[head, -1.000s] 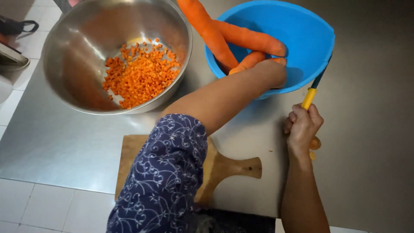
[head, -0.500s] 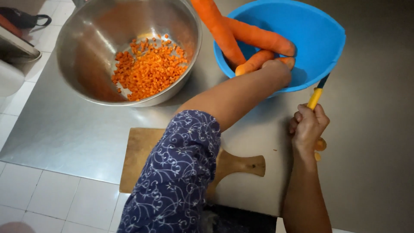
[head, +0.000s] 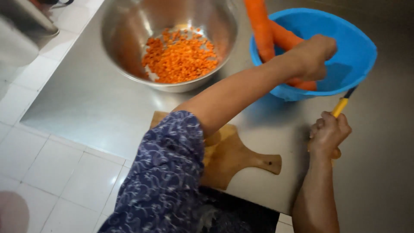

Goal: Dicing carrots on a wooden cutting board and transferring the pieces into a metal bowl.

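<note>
Whole carrots in blue bowl, yellow-handled knife in grip

Long orange whole carrots (head: 264, 30) lean tilted over the rim of the round blue plastic bowl (head: 358, 47), one lower carrot lying under the left hand (head: 312, 56) inside it. Yellow-handled knife (head: 340, 107) held upright-tilted in the fisted right hand (head: 328, 134), dark blade end touching the bowl's near wall.

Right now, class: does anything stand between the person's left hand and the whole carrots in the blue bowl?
Nothing visible does. The left hand is already inside the blue bowl, resting against the whole carrots. The right hand grips a yellow-handled knife beside the bowl, clear of that reach.
</note>
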